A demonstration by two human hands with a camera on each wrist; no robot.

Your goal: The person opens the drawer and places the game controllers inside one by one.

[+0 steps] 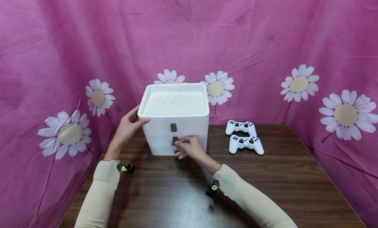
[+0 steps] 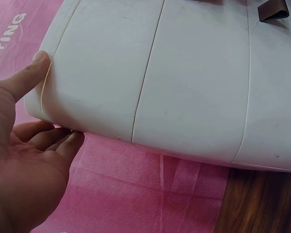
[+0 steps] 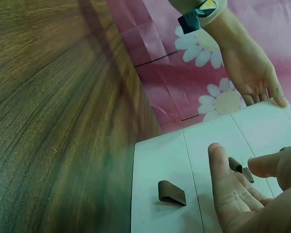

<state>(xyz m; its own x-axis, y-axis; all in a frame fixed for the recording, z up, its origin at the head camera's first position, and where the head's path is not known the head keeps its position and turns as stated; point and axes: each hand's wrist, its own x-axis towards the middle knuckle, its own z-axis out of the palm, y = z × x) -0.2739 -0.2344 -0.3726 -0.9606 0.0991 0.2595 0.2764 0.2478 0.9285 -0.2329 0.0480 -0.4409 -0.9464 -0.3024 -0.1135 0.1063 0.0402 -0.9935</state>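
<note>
A white drawer box (image 1: 172, 146) with a tray-like top stands on the table, its drawers shut. Brown pull tabs mark the drawers: an upper tab (image 1: 173, 127), a middle tab (image 1: 175, 140) and a lower tab (image 3: 171, 193). My left hand (image 1: 127, 128) grips the box's upper left corner, thumb (image 2: 31, 73) on the front and fingers along the side. At the middle tab is my right hand (image 1: 190, 147), its thumb (image 3: 266, 165) close beside the tab and its index finger (image 3: 218, 170) straight and apart from the thumb.
Two white game controllers (image 1: 246, 144) lie to the right of the box, one behind the other. A pink cloth (image 1: 251, 41) printed with daisies hangs behind and around the dark wooden table (image 1: 283, 175).
</note>
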